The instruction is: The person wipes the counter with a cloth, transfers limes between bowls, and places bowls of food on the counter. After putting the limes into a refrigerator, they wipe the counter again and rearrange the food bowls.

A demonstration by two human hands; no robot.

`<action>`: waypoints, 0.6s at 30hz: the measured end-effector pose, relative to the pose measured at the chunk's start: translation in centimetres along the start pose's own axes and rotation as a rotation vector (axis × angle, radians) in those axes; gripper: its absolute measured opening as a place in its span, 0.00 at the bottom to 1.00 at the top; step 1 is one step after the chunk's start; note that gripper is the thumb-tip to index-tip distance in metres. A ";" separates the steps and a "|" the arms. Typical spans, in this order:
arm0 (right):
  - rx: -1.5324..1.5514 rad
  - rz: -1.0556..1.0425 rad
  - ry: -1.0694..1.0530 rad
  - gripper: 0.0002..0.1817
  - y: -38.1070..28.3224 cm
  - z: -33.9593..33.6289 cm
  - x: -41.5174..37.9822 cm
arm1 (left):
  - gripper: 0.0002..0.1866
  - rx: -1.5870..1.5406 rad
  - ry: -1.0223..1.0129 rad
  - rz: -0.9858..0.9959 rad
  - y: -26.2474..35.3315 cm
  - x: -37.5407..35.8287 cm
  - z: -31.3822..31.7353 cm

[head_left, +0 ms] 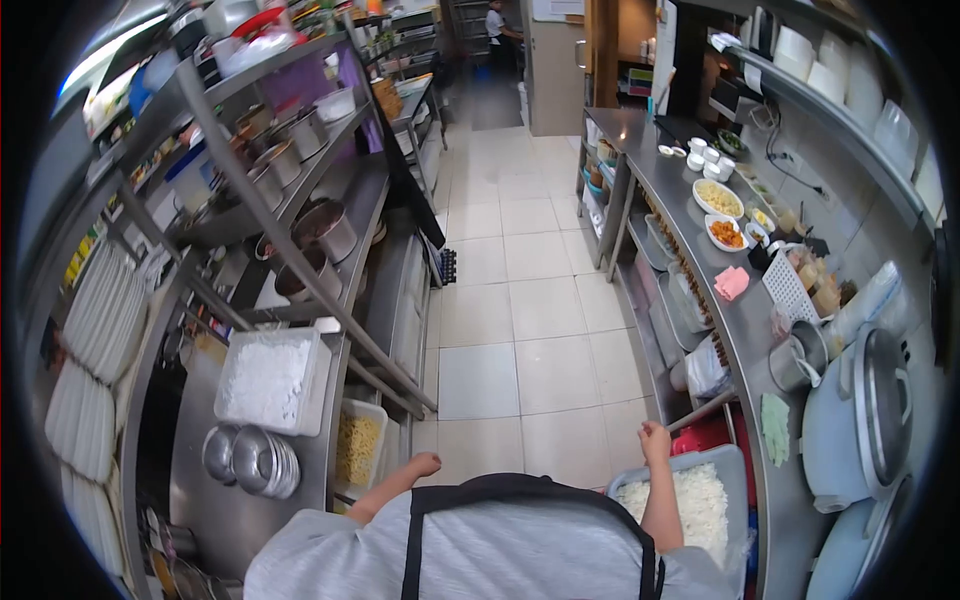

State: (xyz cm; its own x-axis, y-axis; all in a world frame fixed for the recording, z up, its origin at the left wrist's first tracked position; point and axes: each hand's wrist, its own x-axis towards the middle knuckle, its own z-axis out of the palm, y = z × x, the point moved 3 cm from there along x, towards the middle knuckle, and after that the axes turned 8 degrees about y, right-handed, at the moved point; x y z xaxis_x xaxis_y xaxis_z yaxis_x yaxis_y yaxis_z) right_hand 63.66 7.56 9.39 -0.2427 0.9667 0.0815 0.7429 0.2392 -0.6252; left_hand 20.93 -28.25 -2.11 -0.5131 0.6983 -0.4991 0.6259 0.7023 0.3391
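Above the tiled floor (480,380), my left hand (426,464) is loosely curled, its fingers too small to make out, near a bin of yellow food (358,448) under the left counter. On the right, my right hand (655,440) is raised with bent fingers, and I cannot make out anything in it. It is just above a grey tub of white, rice-like food (700,505). Stacked metal bowls (262,462) and a white container (270,375) stand on the left counter. A green cloth (775,428) lies on the right counter.
Steel shelves (250,160) with pots line the left side. The right counter (700,250) holds white bowls, a pink cloth (731,283), a white basket (793,285) and a large lidded cooker (860,420). A person (497,35) stands at the far end of the aisle.
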 end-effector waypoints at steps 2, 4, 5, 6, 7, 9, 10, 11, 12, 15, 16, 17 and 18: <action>-0.010 -0.112 0.002 0.13 -0.7 1.7 2.8 | 0.15 0.000 0.013 0.013 1.3 2.3 -1.1; 0.092 -0.114 -0.025 0.13 -2.0 4.0 5.0 | 0.16 -0.020 0.010 0.036 2.4 4.2 -1.1; 0.110 -0.112 -0.063 0.13 -3.6 4.6 5.6 | 0.15 -0.030 -0.011 0.041 2.9 5.3 -0.8; 0.131 -0.115 -0.099 0.13 -5.2 5.4 6.1 | 0.14 -0.041 -0.027 0.045 3.4 6.5 -0.8; 0.151 -0.141 -0.138 0.13 -6.1 6.9 6.6 | 0.14 -0.036 -0.039 0.051 4.2 7.3 -1.1; 0.164 -0.194 -0.242 0.14 -8.4 9.3 7.4 | 0.14 -0.009 -0.101 0.024 5.5 8.1 -1.4; 0.156 -0.221 -0.303 0.14 -9.9 10.3 8.0 | 0.14 -0.011 -0.108 0.029 5.7 9.2 -1.7; 0.146 -0.219 -0.301 0.14 -11.0 11.3 8.8 | 0.14 0.014 -0.138 0.159 5.7 10.5 -1.8; 0.136 -0.265 -0.367 0.15 -12.1 12.3 9.2 | 0.14 0.032 -0.168 0.289 5.6 11.6 -1.8; 0.059 -0.327 -0.471 0.15 -12.7 13.8 12.2 | 0.15 -0.050 -0.169 0.132 6.2 15.0 -4.2; 0.010 -0.344 -0.493 0.15 -13.1 14.2 14.0 | 0.15 -0.107 -0.135 -0.054 6.7 16.4 -5.8; -0.003 -0.341 -0.492 0.15 -13.1 14.2 15.7 | 0.15 -0.116 -0.142 -0.047 6.8 18.3 -6.4; -0.006 -0.301 -0.431 0.15 -12.7 13.5 17.9 | 0.15 -0.077 -0.160 -0.110 6.5 20.1 -7.1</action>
State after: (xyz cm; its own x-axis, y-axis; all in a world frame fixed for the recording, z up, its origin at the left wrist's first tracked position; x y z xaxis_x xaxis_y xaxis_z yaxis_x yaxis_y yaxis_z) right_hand 41.47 20.55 8.27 -0.6796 0.7302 -0.0707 0.6040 0.5021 -0.6190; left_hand 10.45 -8.65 -4.28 -0.4717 0.5905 -0.6549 0.5214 0.7857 0.3329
